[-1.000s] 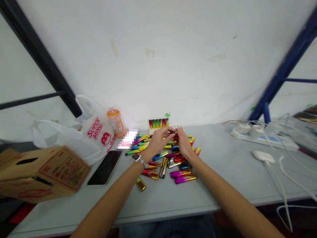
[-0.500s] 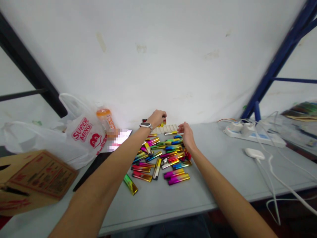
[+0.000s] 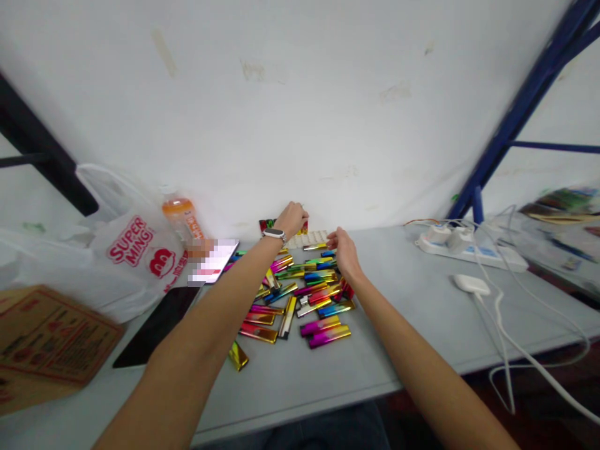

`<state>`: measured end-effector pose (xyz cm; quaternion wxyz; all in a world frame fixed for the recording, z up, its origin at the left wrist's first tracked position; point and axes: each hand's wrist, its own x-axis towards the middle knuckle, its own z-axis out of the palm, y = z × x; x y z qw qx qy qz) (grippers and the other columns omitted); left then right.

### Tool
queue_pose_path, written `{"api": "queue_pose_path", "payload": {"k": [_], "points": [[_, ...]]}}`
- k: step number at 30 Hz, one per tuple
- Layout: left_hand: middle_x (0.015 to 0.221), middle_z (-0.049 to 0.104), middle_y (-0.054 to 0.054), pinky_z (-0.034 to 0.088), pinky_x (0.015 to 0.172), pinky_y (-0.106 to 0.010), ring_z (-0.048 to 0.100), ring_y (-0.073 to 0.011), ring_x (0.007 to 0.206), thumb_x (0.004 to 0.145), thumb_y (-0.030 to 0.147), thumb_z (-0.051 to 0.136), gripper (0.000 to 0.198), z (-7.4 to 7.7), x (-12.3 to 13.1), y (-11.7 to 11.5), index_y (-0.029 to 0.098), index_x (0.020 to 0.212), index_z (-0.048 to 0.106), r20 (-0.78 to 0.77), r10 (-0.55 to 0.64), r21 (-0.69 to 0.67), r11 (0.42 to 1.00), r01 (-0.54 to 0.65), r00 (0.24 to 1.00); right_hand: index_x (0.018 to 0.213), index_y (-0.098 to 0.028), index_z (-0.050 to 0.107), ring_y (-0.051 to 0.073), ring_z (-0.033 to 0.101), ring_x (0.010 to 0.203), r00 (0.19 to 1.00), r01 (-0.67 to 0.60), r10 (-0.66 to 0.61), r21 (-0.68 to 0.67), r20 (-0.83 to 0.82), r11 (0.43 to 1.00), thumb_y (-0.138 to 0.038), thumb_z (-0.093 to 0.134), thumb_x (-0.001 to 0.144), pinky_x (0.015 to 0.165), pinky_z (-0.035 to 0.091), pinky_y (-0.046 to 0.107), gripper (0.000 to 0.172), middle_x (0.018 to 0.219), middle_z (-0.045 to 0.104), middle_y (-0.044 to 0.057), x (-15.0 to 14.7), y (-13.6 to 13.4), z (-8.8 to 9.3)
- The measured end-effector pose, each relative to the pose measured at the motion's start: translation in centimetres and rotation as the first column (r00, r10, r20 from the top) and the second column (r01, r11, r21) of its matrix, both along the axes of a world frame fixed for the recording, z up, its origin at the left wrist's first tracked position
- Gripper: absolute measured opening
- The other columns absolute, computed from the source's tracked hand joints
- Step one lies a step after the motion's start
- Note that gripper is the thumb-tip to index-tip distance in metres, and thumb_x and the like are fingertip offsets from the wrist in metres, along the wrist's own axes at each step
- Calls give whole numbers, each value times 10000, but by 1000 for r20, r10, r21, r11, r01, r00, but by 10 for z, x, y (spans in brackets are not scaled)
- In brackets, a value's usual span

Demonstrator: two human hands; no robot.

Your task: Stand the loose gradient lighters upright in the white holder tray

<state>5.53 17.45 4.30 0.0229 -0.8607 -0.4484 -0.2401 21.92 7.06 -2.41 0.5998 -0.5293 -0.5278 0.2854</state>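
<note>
My left hand (image 3: 291, 219) is at the back of the table, its fingers closed on a red and yellow lighter (image 3: 304, 227) over the left part of a pale slotted tray (image 3: 316, 237). A row of dark and red lighter tops (image 3: 267, 225) shows left of that hand, partly hidden by it. My right hand (image 3: 345, 251) hovers by the tray's right end with its fingers loosely bent and apart; nothing shows in them. Between my forearms lies a loose pile of shiny multicoloured lighters (image 3: 323, 292). My left forearm hides some of them.
To the left are a cardboard box (image 3: 60, 344), a white plastic bag (image 3: 135, 244), an orange drink bottle (image 3: 184, 219), a lit phone (image 3: 220, 259) and a dark tablet (image 3: 159, 328). A power strip (image 3: 473, 247) and a white charger (image 3: 471, 284) with cables lie right.
The view has shifted slightly to the right. My left hand has moved a little off the row of lighters, so more of the row shows. My right hand stays by the tray.
</note>
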Motion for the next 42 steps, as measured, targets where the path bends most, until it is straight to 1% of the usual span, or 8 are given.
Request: {"api": "queue_pose_path", "payload": {"k": [6,13,17,28,31,34,37,42], "points": [[1184,582,-181,415,927,-470,495,-318,1151,929,187,459,296,-6,1,-28,150,1051,726,-293,149,259,963,-71,944,914,-199,634,201,604,859,899,7,11,-40,438,999,-273,432,897,802,440,319,216,936,671,64,-1,1,7],[1316,555,-209,391,971,-469,477,-322,1223,945,140,366,473,-27,-9,-38,106,1400,492,-339,159,234,969,-81,927,1108,-204,684,299,533,1143,397,-63,144,-130,906,990,-208,480,891,937,394,432,298,1189,618,142,-13,2,19],[1313,563,-188,400,970,-460,494,-312,1186,912,116,400,521,-28,-11,-45,148,1427,473,-235,147,209,973,-97,961,1116,-185,679,328,516,1170,212,-95,179,-161,961,982,-213,511,873,947,375,455,296,1211,613,171,-17,10,26],[1122,607,-108,446,1006,-426,514,-261,1083,896,120,469,344,-46,-47,-117,154,1206,616,253,89,184,973,-138,963,984,-130,729,333,584,1072,-28,-253,207,-207,978,945,-194,578,833,928,369,458,223,1121,660,209,-23,33,46],[1111,617,-96,458,998,-423,531,-251,1081,910,131,474,293,-49,-59,-131,172,1159,622,364,89,165,974,-158,927,980,-146,698,307,586,1060,89,-333,192,-153,977,930,-236,555,882,914,385,433,195,1120,660,187,-22,35,47],[1087,623,-84,468,989,-422,553,-241,1065,923,147,476,246,-51,-65,-139,190,1113,626,469,91,142,974,-177,879,1032,-177,597,222,609,872,516,-410,252,-22,818,912,-341,475,956,806,428,357,219,954,684,102,-25,27,43],[1073,628,-78,466,990,-422,562,-236,1061,935,158,469,225,-53,-65,-144,196,1093,624,482,62,144,978,-149,874,994,-228,480,158,562,654,876,-428,385,102,290,898,-521,427,953,643,427,283,300,737,623,-11,-38,4,37],[1049,626,-79,463,973,-413,553,-240,1043,937,137,440,239,-54,-56,-136,195,1062,636,408,49,193,971,-138,912,926,-262,446,88,343,421,797,-490,454,13,-399,872,-621,523,843,437,289,210,377,575,400,-112,-59,-40,30]]}}
